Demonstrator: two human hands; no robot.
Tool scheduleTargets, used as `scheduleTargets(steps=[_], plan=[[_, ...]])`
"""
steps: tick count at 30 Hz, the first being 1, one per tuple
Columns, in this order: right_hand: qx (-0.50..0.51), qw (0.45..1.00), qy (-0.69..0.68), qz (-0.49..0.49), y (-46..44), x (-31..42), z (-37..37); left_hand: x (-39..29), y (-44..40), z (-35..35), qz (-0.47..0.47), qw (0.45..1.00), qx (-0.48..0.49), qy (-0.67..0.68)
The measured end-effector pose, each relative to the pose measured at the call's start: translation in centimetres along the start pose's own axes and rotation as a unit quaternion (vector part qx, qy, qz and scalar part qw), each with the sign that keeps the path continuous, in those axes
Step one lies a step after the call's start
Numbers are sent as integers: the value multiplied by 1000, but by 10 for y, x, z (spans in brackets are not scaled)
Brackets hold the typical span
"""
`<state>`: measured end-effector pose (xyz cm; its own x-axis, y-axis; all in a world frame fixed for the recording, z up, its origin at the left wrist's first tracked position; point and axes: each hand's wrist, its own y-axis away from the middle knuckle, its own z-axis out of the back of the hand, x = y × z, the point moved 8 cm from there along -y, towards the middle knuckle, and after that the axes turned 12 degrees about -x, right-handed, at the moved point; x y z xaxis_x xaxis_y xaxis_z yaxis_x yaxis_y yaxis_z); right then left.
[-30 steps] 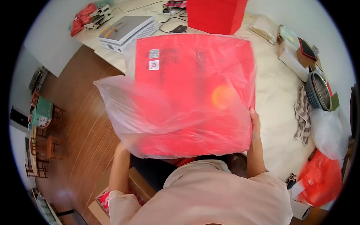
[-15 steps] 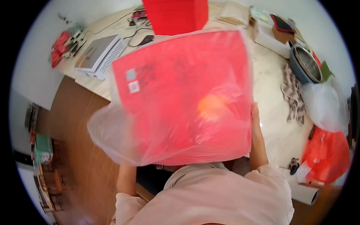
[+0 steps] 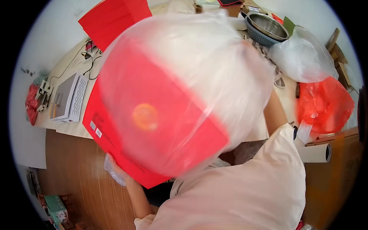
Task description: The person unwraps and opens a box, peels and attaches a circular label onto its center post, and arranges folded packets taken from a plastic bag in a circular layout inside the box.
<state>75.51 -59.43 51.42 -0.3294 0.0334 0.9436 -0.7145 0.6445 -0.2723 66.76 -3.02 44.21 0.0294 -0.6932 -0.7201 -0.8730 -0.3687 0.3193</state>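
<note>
The plastic bag (image 3: 222,76) has slid partly off the red package (image 3: 113,138).

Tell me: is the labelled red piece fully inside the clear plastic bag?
Only partly: the red piece is bare along its labelled edge; the rest shows through the bag.

A pale table (image 3: 289,101), laden.
Grey-topped device (image 3: 71,97) and black cables (image 3: 86,55) lie left; grey basket (image 3: 260,37) apparently rests right.

The head-worn camera looks forward and down over shirt (image 3: 237,191) and table (image 3: 288,100), apparently from close above.
</note>
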Motion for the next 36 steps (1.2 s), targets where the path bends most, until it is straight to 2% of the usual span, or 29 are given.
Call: scheduleTargets(steps=[2, 4, 6, 7, 8, 9, 10, 12, 14, 16, 18, 19, 20, 21, 22, 24, 25, 27, 29, 30, 31, 33, 34, 36], plan=[[-194, 981, -5, 30, -51, -19, 88, -13, -10, 8, -14, 999, 30, -40], [-370, 925, -27, 84, -93, -40, 185, -25, -12, 16, -28, 999, 5, -36], [-488, 862, -39, 132, -123, -51, 253, -33, -10, 18, -49, 998, -27, -31], [-509, 850, -28, 137, -138, -61, 273, -37, -9, 17, -60, 997, -43, -35], [-501, 856, 0, 130, -153, -72, 285, -42, -14, 22, -75, 996, -46, -24], [-462, 864, 170, 106, -170, -78, 292, -43, -15, 22, -89, 995, -44, -16], [-338, 902, 265, 48, -206, -114, 312, -43, -13, 19, -109, 993, -34, -9], [-276, 913, 299, 39, -182, -119, 283, -45, -15, 15, -142, 989, -37, 4], [-438, 781, 423, 142, -154, -112, 295, -42, -13, 10, -138, 990, -29, 23], [-420, 858, 261, 140, -64, -54, 199, -44, -13, 12, -154, 987, -44, 26], [-235, 908, 281, 203, -3, -29, 99, -43, -9, 8, -187, 980, -52, 34], [-160, 940, 223, 201, 25, -23, 58, -41, -9, 7, -186, 981, -49, 36], [-88, 962, 165, 198, 51, -17, 22, -51, -2, 5, -288, 955, -69, -8], [-21, 981, 136, 136, 73, -14, -5, -58, 7, 2, -384, 918, -87, -50], [45, 990, 98, 86, 94, -6, -33, -57, 9, -1, -378, 921, -77, -47], [132, 991, 2, -15, 129, 4, -74, -80, 44, -12, -600, 769, -104, -192], [162, 984, -40, -65, 142, 10, -90, -80, 46, -15, -598, 772, -100, -191], [191, 974, -71, -102, 152, 16, -107, -69, 70, -54, -694, 645, 49, -317], [219, 941, -152, -208, 160, 13, -124, -52, 88, -90, -743, 526, 162, -381], [219, 932, -165, -238, 161, 13, -128, -39, 96, -98, -760, 454, 145, -442], [225, 919, -184, -265, 159, 6, -128, -26, 101, -105, -752, 413, 162, -487], [218, 920, -171, -277, 156, 3, -127, -6, 102, -110, -744, 426, 193, -478], [218, 920, -163, -281, 154, -2, -124, 10, 107, -109, -748, 396, 210, -490], [219, 895, -84, -379, 162, -31, -116, 44, 118, -105, -754, 332, 232, -518]])
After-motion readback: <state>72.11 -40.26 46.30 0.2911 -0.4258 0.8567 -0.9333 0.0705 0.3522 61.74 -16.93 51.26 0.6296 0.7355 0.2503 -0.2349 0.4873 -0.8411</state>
